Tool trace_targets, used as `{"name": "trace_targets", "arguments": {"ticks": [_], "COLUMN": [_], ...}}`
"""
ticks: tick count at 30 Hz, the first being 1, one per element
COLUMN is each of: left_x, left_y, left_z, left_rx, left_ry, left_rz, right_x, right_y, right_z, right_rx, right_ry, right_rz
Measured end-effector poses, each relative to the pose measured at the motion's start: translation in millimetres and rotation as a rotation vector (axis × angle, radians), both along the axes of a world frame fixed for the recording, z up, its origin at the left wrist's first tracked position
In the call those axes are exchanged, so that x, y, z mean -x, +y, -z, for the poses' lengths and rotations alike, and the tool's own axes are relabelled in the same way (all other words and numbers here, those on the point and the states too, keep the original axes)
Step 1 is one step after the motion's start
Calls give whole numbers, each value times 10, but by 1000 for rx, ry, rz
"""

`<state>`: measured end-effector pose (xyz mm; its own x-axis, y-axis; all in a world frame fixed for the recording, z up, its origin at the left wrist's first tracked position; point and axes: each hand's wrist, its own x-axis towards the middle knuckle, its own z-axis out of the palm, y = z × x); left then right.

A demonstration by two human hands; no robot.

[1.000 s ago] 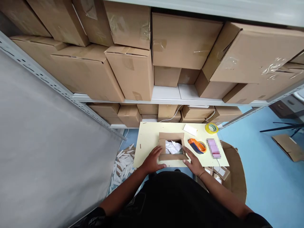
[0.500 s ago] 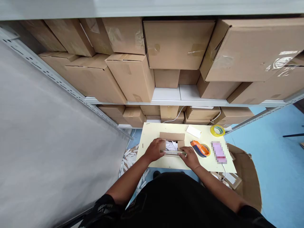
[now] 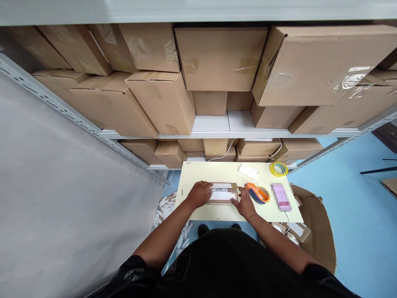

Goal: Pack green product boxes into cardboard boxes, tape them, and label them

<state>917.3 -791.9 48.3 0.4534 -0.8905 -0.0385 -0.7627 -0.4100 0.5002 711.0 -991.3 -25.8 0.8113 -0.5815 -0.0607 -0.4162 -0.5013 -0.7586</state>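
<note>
A small cardboard box [image 3: 221, 201] lies on the pale yellow table [image 3: 198, 214] in front of me. Its long top flaps are folded inward, each with a white strip, and a narrow gap between them shows part of what is inside. My left hand [image 3: 199, 194] grips the box's left end, thumb on the near side and fingers over the top. At the right end, my right hand [image 3: 245, 203] holds the corner and flap edge between thumb and fingers. Just right of that hand rests an orange and blue tape dispenser [image 3: 257, 193].
Along the table's right part lie a white flat box [image 3: 248, 171], a yellow tape roll [image 3: 278, 169] and a blurred pink phone-like item [image 3: 281, 196] with a cable. Shelves stacked with cardboard boxes [image 3: 221, 58] stand ahead. Paper scraps [image 3: 166, 211] cover the floor at left; a large carton [image 3: 319, 227] stands right.
The box's long flaps were raised, with crumpled white paper showing inside; now they are folded down over it. Both hands stay at the box's ends. The view has shifted slightly.
</note>
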Motion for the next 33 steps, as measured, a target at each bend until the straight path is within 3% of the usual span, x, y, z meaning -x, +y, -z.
{"name": "trace_targets", "arguments": {"ticks": [5,8,11,13,16,20,26,29,33], "left_x": [221,265,302,326,342,331,343,340,298], "left_y": [187,203,213,224,231,192,57,0,-35], "left_z": [308,474,595,653,707,719,660,636,627], "left_rx": [76,116,123,122,111,102,126,126,142], "left_ry": [2,-112,-280,-361,-399,-360,-323,-296,-216], "left_rz": [0,25,58,54,63,141,121,80,24], "right_x": [138,342,479,474,377,318,410,444,454], "right_y": [-71,-309,-600,-738,-815,-820,-988,-1059,-1018], "right_z": [-3,3,27,58,130,233,248,126,-244], "right_rx": [71,234,426,464,393,355,319,228,-53], "right_ry": [-20,25,267,463,680,766,853,768,386], "right_rz": [-12,-16,62,98,147,206,99,127,182]}}
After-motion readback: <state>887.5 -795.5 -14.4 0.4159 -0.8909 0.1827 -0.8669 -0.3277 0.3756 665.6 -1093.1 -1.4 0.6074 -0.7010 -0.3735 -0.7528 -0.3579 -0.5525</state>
